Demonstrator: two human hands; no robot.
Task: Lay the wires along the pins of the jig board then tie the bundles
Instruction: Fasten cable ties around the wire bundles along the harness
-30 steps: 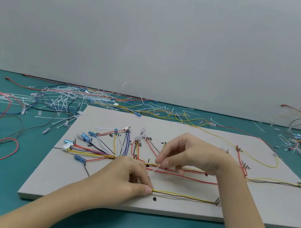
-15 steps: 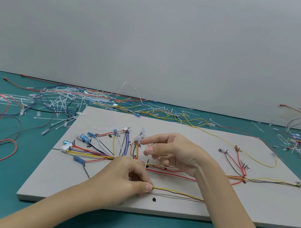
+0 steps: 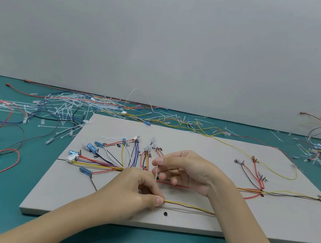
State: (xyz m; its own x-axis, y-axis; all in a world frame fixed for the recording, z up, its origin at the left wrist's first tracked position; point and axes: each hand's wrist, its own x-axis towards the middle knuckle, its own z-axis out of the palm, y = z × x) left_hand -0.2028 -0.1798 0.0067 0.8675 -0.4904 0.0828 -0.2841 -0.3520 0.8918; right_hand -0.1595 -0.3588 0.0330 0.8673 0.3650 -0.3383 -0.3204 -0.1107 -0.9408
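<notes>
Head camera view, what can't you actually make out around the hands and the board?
- Where the white tie wraps the wires: hidden behind the left hand.
- The yellow and brown wire pair: its right end passes behind the right hand's forearm.
- Handwritten marks on the board: too small to read.

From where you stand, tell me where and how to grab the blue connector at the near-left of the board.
Pinch the blue connector across its flat sleeve, coming from above and the board's left edge. It lies flat and apart from the fan of wires, its dark lead trailing toward the near edge, so that side looks open. The left hand works close on its right.
</notes>
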